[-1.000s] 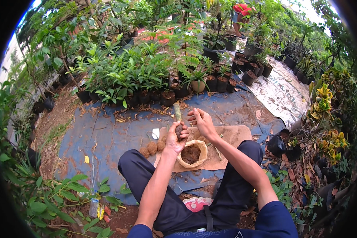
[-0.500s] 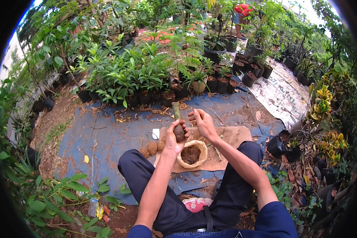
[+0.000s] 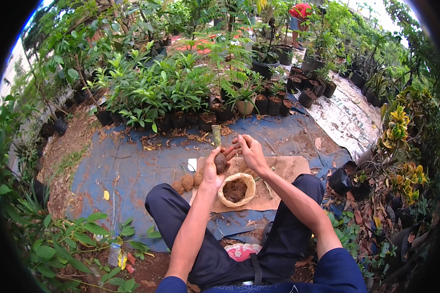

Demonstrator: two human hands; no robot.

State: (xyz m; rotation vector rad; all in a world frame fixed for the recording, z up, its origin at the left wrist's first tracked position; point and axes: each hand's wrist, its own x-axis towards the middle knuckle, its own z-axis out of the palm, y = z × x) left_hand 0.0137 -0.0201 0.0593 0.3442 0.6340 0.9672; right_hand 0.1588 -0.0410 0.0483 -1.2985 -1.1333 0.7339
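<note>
My left hand (image 3: 211, 167) holds a thick green stem cutting (image 3: 216, 136) upright, its lower end set in a dark brown ball (image 3: 221, 163) that rests in my fingers. Close by on the right, my right hand (image 3: 252, 151) is raised with its fingers curled together in a pinch. Whether anything thin sits between those fingertips is too small to make out. Below both hands stands a pale rolled-top bag (image 3: 253, 184) with brown fibrous material (image 3: 234, 190) inside. Several round brown fibre balls (image 3: 187, 182) lie to the left of the bag.
The bag stands on a brown sheet (image 3: 293, 168) spread over a blue tarp (image 3: 127, 171). Thin sticks lie right of the bag. Potted plants (image 3: 166, 93) line the far edge, and leafy shrubs (image 3: 396, 127) crowd the right. A person in red (image 3: 299, 12) bends over far back.
The fingers of my left hand have opened outward a little toward my right hand, and the ball sits slightly higher and more to the left. My right hand has barely moved.
</note>
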